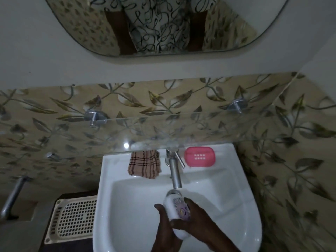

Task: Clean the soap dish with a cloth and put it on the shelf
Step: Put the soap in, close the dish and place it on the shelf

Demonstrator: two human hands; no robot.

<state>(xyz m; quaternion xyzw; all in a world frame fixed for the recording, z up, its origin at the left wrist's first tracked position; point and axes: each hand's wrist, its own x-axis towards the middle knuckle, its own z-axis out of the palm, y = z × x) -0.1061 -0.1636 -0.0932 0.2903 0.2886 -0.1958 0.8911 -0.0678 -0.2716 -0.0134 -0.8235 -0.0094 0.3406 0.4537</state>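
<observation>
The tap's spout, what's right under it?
A white soap dish, held by the left hand and right hand over the sink. The hands cover part of it.

A single head-worn view looks forward and steeply down, facing square-on to the tiled wall [54, 110] behind the sink [109, 179]. The sink fills the lower middle of the frame, its near rim cut off by the bottom edge, and the tap [174, 171] points toward the lens. Above it the glass shelf [163, 128] crosses the middle, and the mirror [163, 24] is cut by the top edge. The view is close. The left hand [163, 229] and right hand [199, 220] enter from the bottom edge, holding the soap dish [169, 202] over the sink's bowl. The wide lens bows the wall's lines near the corners.
</observation>
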